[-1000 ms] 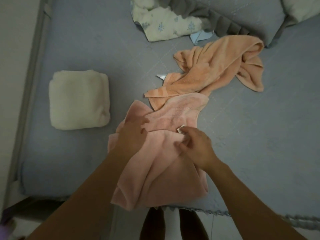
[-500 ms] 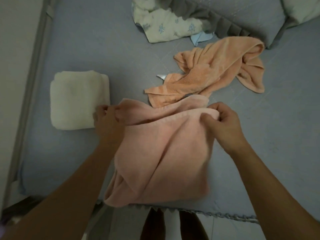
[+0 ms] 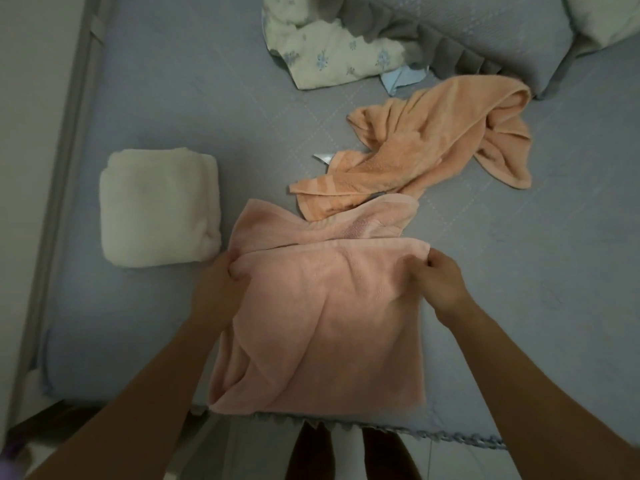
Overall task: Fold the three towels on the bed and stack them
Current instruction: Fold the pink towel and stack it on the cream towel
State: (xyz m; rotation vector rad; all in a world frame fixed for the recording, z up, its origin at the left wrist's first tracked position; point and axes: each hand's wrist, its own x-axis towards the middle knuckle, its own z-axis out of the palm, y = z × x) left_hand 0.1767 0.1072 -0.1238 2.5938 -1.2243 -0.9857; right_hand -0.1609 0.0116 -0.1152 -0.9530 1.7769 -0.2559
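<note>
A pink towel (image 3: 329, 317) lies spread at the near edge of the grey-blue bed (image 3: 180, 98), with one layer laid over another. My left hand (image 3: 221, 282) pinches its upper left corner. My right hand (image 3: 440, 282) pinches its upper right corner. A folded cream towel (image 3: 159, 206) sits to the left, close to my left hand. An orange towel (image 3: 426, 147) lies crumpled just beyond the pink one, its near end touching the pink towel's far edge.
A floral cloth (image 3: 332, 57) and grey ruffled pillows (image 3: 485, 32) sit at the far side. A wall and grey bed frame (image 3: 69, 133) run along the left. The bed's ruffled near edge (image 3: 415, 434) lies below the towel, with my feet on the floor.
My hands moved apart from the towel's middle to its two upper corners, and the bunched pink towel is spread into a wider, flatter rectangle.
</note>
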